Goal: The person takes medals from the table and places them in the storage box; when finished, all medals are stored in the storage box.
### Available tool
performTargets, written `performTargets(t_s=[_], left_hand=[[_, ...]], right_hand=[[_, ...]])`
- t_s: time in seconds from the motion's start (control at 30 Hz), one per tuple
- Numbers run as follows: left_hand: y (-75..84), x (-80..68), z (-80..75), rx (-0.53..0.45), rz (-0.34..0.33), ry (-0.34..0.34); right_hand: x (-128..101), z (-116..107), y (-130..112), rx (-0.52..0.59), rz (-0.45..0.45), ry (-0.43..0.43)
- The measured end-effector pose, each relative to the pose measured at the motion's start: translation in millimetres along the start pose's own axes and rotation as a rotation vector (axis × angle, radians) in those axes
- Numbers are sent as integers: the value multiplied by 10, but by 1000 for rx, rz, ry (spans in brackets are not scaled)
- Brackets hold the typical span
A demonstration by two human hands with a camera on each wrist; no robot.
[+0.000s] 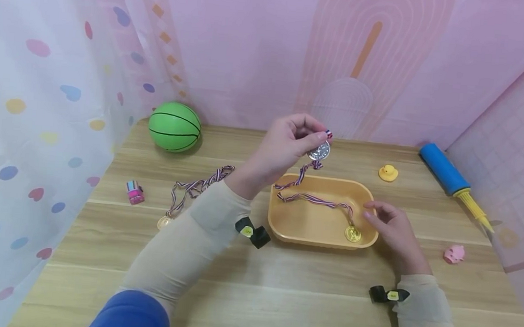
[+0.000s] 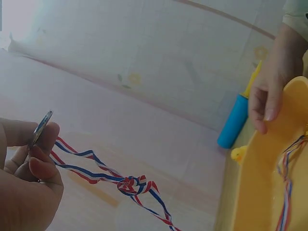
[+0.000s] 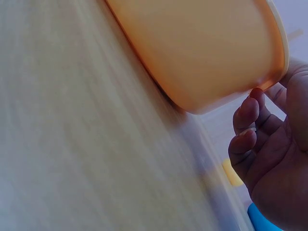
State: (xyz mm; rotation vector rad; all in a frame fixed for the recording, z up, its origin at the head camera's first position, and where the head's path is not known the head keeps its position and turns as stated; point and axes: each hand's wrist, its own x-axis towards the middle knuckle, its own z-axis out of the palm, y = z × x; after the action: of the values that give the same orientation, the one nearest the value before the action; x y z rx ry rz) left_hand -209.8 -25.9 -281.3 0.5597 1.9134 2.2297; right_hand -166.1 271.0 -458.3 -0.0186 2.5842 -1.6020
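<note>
Pinching a silver medal (image 1: 320, 150) between thumb and curled fingertips, the left hand (image 1: 286, 147) is holding it up above the far rim of the orange tray (image 1: 284, 227), and the medal's striped ribbon (image 1: 303, 187) is trailing down from it into the tray. In the left wrist view the medal (image 2: 42, 126) is showing only its thin edge, so its face is not readable there, and the ribbon (image 2: 130, 184) is hanging knotted and running out of the bottom of the picture. A gold medal (image 1: 352, 234) is lying in the tray's near right corner; where one ribbon ends and the other begins inside the tray is hard to make out. The right hand (image 1: 393, 230) is resting by the tray's right end with its fingers loosely curled and slightly apart, the fingertips at the rim, gripping nothing that is visible; the right wrist view is blurred and is showing only the tray's outer wall (image 3: 202, 53) and part of the hand (image 3: 274, 159). Another gold medal (image 1: 164, 222) with its ribbon is lying on the wooden table (image 1: 279, 298) left of the tray, partly covered by the left sleeve. A green ball (image 1: 174, 126), a small pink toy car (image 1: 135, 192), a yellow duck (image 1: 388, 173), a blue pump (image 1: 443, 170) and a pink pig (image 1: 454, 254) are sitting around the table.
</note>
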Motion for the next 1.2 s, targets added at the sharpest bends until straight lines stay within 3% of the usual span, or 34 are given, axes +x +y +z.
performTargets(t_s=[0.33, 0.57, 0.67, 0.97, 1.2], left_hand=[[-470, 46, 20, 131, -153, 13], [-840, 39, 63, 240, -237, -8], [-984, 12, 93, 258, -275, -11], [-1286, -78, 195, 348, -357, -99], [-1505, -100, 278, 432, -464, -128]], right_hand=[[-4, 25, -8, 31, 18, -12], [-13, 35, 6, 7, -130, 17], [-21, 44, 3, 6, -120, 10], [-58, 49, -125, -6, -83, 0], [-23, 48, -29, -3, -111, 10]])
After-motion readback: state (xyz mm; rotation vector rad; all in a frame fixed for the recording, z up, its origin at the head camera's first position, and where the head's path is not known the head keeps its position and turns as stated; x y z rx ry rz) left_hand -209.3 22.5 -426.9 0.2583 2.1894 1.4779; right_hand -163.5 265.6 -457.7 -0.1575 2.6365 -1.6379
